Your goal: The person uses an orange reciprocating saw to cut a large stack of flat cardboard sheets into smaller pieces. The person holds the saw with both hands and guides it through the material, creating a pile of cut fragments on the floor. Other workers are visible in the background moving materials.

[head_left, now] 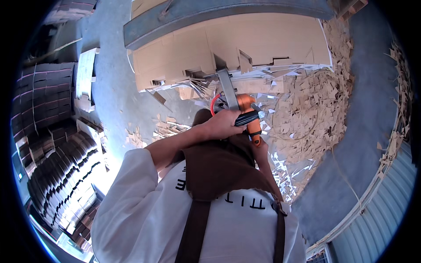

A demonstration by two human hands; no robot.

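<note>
My left hand (226, 123) is closed around the black-wrapped side handle of an orange power tool (246, 103) with a flat metal bar reaching forward. The bar's far end meets the front edge of a stack of die-cut cardboard sheets (188, 52), where torn strips and cut-out notches show. A red hose (212, 105) curves beside the bar. My right hand (262, 152) is mostly hidden behind the tool's rear end; only the wrist and forearm show clearly, so its fingers cannot be made out.
A grey metal beam (228, 14) lies across the cardboard stack. Cardboard scraps (313, 109) cover the floor ahead and to the right, with a thin hose (346, 177) running there. Dark bundled stacks (46, 105) and a pallet (86, 76) stand left. Corrugated metal sheeting (381, 210) borders the right.
</note>
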